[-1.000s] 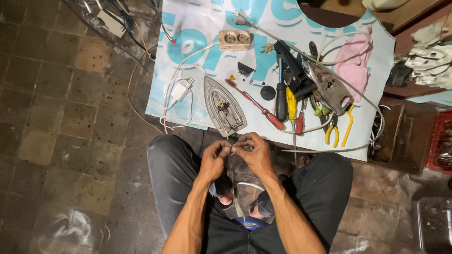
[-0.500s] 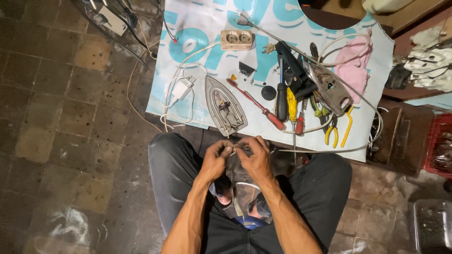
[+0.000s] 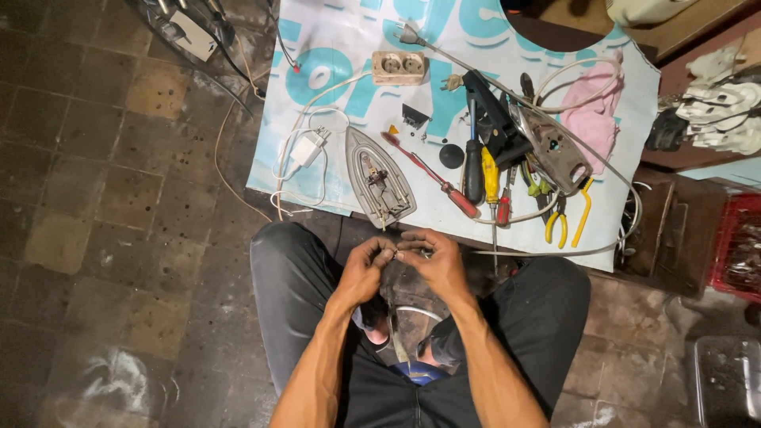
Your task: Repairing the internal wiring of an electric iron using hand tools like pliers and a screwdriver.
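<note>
My left hand and my right hand meet fingertip to fingertip over my lap, pinching a tiny part too small to make out. Under them, between my knees, rests a dark iron housing. Just beyond the hands, an iron soleplate lies on a blue and white printed sheet. A red-handled screwdriver lies to its right.
The sheet also carries a beige double socket, a white adapter with cord, yellow-handled pliers, several screwdrivers, another iron part and a pink cloth. A red crate stands at right on the tiled floor.
Both hands stay together at the same spot, with only slight finger shifts. The view has moved a little.
</note>
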